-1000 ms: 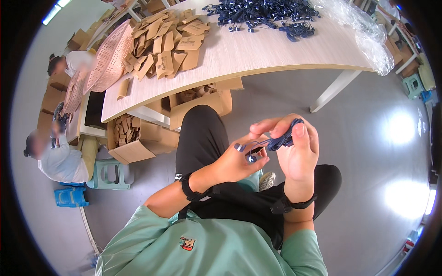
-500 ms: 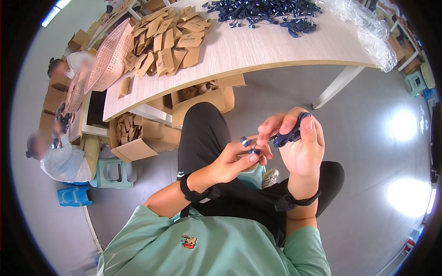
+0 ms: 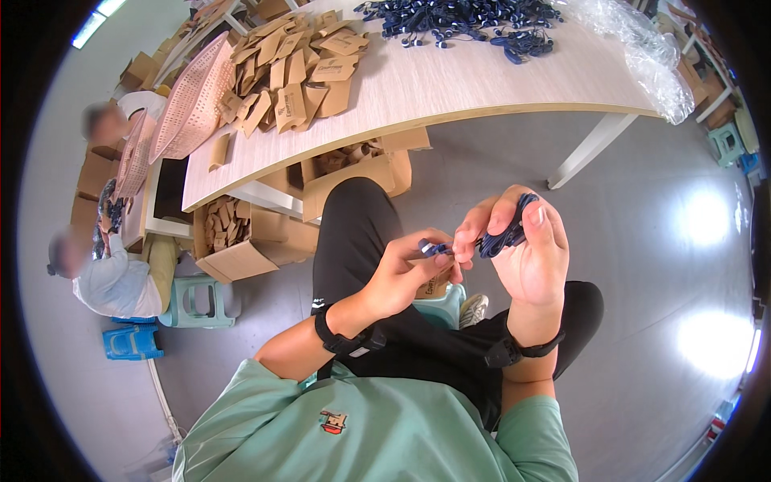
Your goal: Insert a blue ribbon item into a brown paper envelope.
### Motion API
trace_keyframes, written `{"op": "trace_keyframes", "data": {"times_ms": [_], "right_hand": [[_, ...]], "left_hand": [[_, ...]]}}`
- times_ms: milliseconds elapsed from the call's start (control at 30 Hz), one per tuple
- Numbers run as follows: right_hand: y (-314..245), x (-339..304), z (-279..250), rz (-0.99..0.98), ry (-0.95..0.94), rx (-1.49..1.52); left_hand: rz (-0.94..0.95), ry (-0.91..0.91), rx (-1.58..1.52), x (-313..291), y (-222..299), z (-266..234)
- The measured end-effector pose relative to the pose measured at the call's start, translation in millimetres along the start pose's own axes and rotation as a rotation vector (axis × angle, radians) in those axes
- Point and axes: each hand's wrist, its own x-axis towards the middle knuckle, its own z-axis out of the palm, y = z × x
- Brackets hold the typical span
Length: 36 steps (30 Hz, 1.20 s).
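Above my lap, my right hand (image 3: 530, 253) is closed around a coiled bundle of dark blue earphone cable (image 3: 504, 239), pinched between thumb and fingers. The left hand (image 3: 400, 277) grips the white-banded earbuds (image 3: 432, 249) of the same earphones with thumb and fingers. Both hands' fingertips nearly meet, and the short stretch of cord between them is mostly hidden. Below the left hand, a brown cardboard sleeve (image 3: 434, 287) partly shows on a pale green stool (image 3: 446, 308) between my knees.
Ahead stands a table (image 3: 450, 88) bearing a heap of brown sleeves (image 3: 297, 72), a pile of blue earphones (image 3: 458, 20), clear plastic bags (image 3: 654, 60) and a pink basket (image 3: 189, 100). Open cartons (image 3: 261, 249) sit beneath. Two people work at the left near a green stool (image 3: 195, 301).
The earbuds have been drawn together in my left fingers, which have closed in nearer the right fingertips. More of the cardboard sleeve below shows. My right hand keeps the coil, nearly still.
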Motion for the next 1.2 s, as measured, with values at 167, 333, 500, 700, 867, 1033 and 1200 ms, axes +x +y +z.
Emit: {"op": "trace_keyframes", "data": {"times_ms": [167, 333, 500, 700, 867, 1033, 1200], "right_hand": [[-1.7, 1.3, 1.9, 0.027, -0.002, -0.112], [-0.7, -0.8, -8.2, 0.029, -0.018, 0.040], [0.8, 2.9, -7.9, 0.049, -0.014, 0.044], [0.1, 2.8, -6.5, 0.109, 0.003, -0.029], [3.1, 4.3, -6.0, 0.087, 0.027, -0.158], [5.2, 4.7, -1.3, 0.045, 0.045, -0.150], [3.8, 1.2, 8.4, 0.093, 0.033, -0.207]], "left_hand": [[-0.067, 0.002, 0.007, 1.5, 4.8, -2.4], [-0.041, -0.053, 0.038, 0.2, 1.4, -7.2], [-0.007, -0.085, -0.005, -0.7, 2.3, -13.2], [0.010, -0.058, 0.001, -0.8, 3.2, -11.1], [0.032, -0.060, 0.068, -2.1, 3.6, -10.9], [0.064, -0.016, 0.175, -2.2, 9.5, -5.9], [0.104, 0.052, 0.379, 0.3, 14.2, -3.6]]}}
